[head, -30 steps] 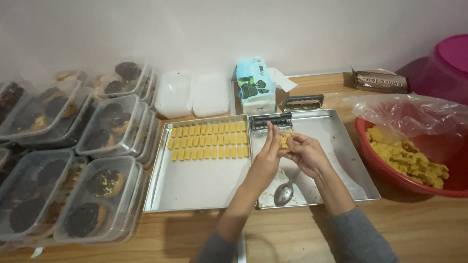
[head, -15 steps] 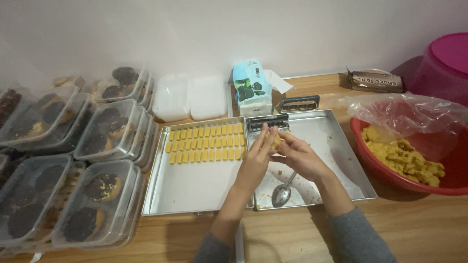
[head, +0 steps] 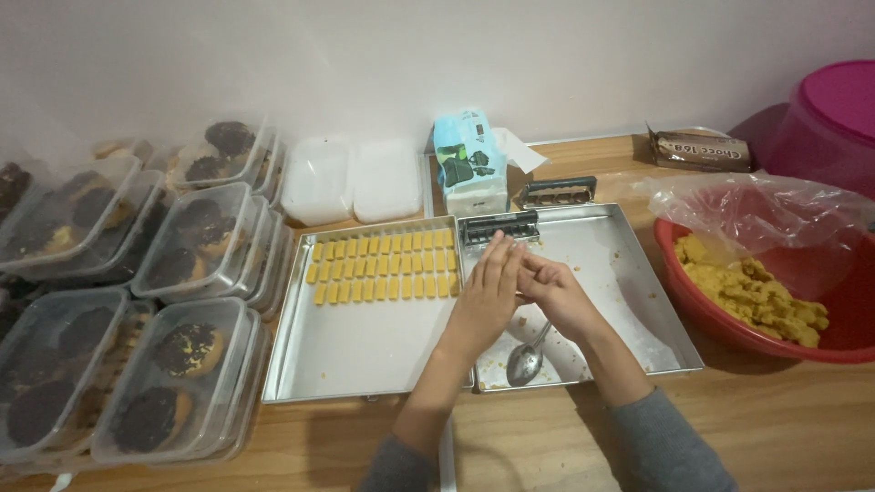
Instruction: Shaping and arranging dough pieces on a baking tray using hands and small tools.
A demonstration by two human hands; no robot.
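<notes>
Both hands meet just right of the frame's centre, over the inner edge of the right-hand shallow metal baking tray [head: 638, 273]. The left hand [head: 488, 287] lies flat, fingers straight and together, pressed palm to palm against the right hand [head: 554, 296], whose fingers curl round beneath it. A second ago a yellow lump of dough showed between the fingertips, the hands parted enough to see it; now they have closed over it and it is hidden (whether it still sits between the palms cannot be told for sure). That reads as pinching giving way to pressing or rolling the piece between the palms.

Below the hands a metal spoon [head: 527, 360] lies in the same tray, among scattered crumbs. Just above them, at the tray's top edge, rests a dark-handled metal dough press [head: 499, 226], unmoved over the last second. To the left, the second metal tray [head: 365, 355] carries three neat rows of small yellow dough rectangles [head: 383, 266] in its upper part, the count looking unchanged. At the right edge of the frame sits a red plastic bowl [head: 729, 319] of yellow crumbly dough [head: 752, 296], lined with clear plastic film. Clear lidded plastic boxes of dark-topped cookies [head: 137, 319] fill the left side.
</notes>
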